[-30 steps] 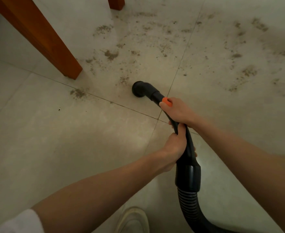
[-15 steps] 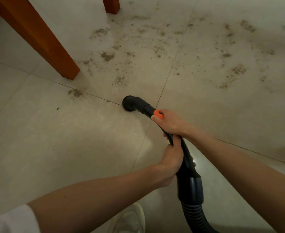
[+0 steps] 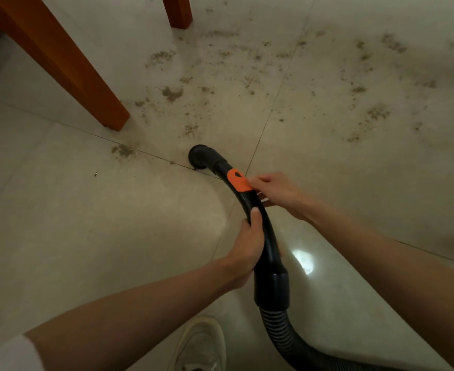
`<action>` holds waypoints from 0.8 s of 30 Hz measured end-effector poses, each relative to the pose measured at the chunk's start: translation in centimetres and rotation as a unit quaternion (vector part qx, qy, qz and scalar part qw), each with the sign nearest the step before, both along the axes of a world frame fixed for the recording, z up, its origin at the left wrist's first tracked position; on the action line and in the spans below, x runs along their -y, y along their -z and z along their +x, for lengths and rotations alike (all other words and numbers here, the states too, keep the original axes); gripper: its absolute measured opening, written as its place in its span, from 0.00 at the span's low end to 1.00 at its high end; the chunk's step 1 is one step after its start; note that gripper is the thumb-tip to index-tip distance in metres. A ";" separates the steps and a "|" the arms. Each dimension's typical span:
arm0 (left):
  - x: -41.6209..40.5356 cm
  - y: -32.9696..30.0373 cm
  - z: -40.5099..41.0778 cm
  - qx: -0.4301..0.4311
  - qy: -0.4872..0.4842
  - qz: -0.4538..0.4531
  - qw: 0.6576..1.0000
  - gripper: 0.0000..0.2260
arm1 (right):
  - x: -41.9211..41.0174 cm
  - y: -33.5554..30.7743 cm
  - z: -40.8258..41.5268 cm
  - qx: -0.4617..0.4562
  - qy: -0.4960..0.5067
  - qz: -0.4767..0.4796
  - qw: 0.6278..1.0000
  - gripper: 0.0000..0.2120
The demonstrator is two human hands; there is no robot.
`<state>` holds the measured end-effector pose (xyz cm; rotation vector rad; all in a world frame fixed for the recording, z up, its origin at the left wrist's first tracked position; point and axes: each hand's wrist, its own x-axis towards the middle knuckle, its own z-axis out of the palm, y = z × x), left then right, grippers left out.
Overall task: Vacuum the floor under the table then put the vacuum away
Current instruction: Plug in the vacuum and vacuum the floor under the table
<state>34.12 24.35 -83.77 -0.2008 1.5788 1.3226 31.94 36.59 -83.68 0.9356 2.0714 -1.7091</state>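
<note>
Hands first: your left hand (image 3: pixel 247 250) is wrapped around the curved black handle tube (image 3: pixel 263 231) at lower centre of the frame, thumb laid up along it, a full grip. Your right hand (image 3: pixel 276 192) sits just above it on the tube's right side, fingers only loosely curled, fingertips touching the edge of the orange slider (image 3: pixel 237 180) — whether it truly grips the tube you cannot tell from here.

Judging by its look, the tube is rigid moulded plastic, light and smooth, so it may twist in a sweaty palm; hold it where your left hand already is, on the bend above the thick collar (image 3: pixel 272 290). The ribbed hose (image 3: pixel 284 338) running off to the lower right is soft and springy and will likely tug back, so steer from the stiff part, not the hose.

The tube is glossy black, bent like a cane, ending in a short round open nozzle (image 3: pixel 200 156) at frame centre, which meets the pale tiled floor (image 3: pixel 59 236) on a grout line. No floor head is fitted. Beyond it, brown crumbly dirt (image 3: pixel 172 93) is scattered across the upper half of the frame, around the orange-brown wooden table leg (image 3: pixel 67 68) at upper left and a second leg (image 3: pixel 177 10) at the top edge. A white shoe (image 3: pixel 201 346) shows at the bottom — most of the floor is, by this view, not yet done.
</note>
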 end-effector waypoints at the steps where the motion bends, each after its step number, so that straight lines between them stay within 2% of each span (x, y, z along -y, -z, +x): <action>1: 0.0 0.0 -0.3 -0.010 -0.014 -0.002 1.000 0.18 | -0.3 0.1 0.6 0.003 0.026 0.005 1.000 0.13; 5: -0.4 -0.7 -2.3 -0.033 -0.065 -0.044 0.996 0.18 | -0.3 0.2 4.2 0.055 0.078 -0.035 0.995 0.14; 9: -0.3 -1.2 -3.5 -0.066 -0.037 -0.096 0.993 0.24 | 2.3 0.3 7.5 0.057 -0.022 -0.099 0.993 0.22; 11: -0.3 -1.5 -3.4 -0.066 -0.024 -0.106 0.992 0.25 | 3.1 0.1 7.9 0.050 -0.036 -0.111 0.992 0.24; 13: -0.3 -1.7 -3.1 -0.064 -0.007 -0.104 0.993 0.25 | 3.4 -0.2 7.9 0.031 -0.032 -0.100 0.994 0.23; 20: -0.1 -2.6 -3.6 -0.075 -0.004 -0.084 0.994 0.21 | 4.8 -1.2 8.4 -0.057 0.050 -0.088 0.993 0.11; 22: -0.2 -3.2 -4.2 -0.077 -0.024 -0.057 0.995 0.18 | 4.6 -1.6 8.1 -0.073 0.045 -0.061 0.994 0.10; 24: -0.4 -3.9 -5.4 -0.057 -0.089 -0.028 0.994 0.18 | 4.4 -2.0 7.5 -0.081 0.002 0.002 0.997 0.10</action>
